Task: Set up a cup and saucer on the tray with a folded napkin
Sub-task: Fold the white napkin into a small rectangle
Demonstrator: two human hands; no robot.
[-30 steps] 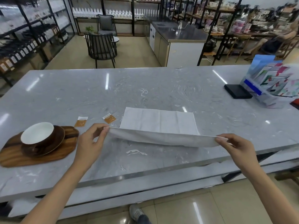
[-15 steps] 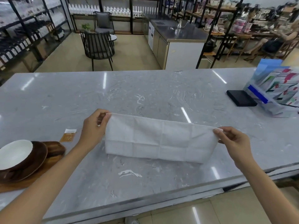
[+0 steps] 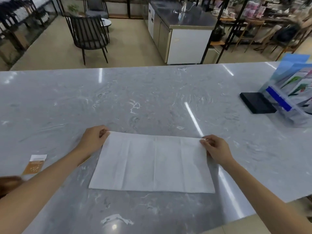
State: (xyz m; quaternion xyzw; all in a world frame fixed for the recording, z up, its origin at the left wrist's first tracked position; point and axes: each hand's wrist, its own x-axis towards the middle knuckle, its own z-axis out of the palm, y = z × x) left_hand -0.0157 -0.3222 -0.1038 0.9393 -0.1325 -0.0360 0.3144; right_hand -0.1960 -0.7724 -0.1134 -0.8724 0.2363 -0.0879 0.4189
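The napkin (image 3: 152,162) lies flat on the grey marble counter (image 3: 152,102), a wide white rectangle with faint vertical creases, its folded edge toward six o'clock and its loose edge toward twelve. The left hand (image 3: 93,139) pinches the corner at ten o'clock between thumb and fingers; the right hand (image 3: 215,149) pinches the corner at two o'clock the same way, so both are closed on the cloth. The step in hand looks like the folding of the napkin: one lengthwise fold is laid and its far corners are being squared. The next move probably calls for letting go of the corners, pressing the crease flat, then bringing one short end across to the other to make a smaller packet fit for the tray. At nine o'clock from the napkin lies an orange-and-white sachet (image 3: 35,164); below it, at the picture's left edge, a blurred brown shape (image 3: 9,183) may be the tray, though I cannot tell. Cup and saucer are out of view.
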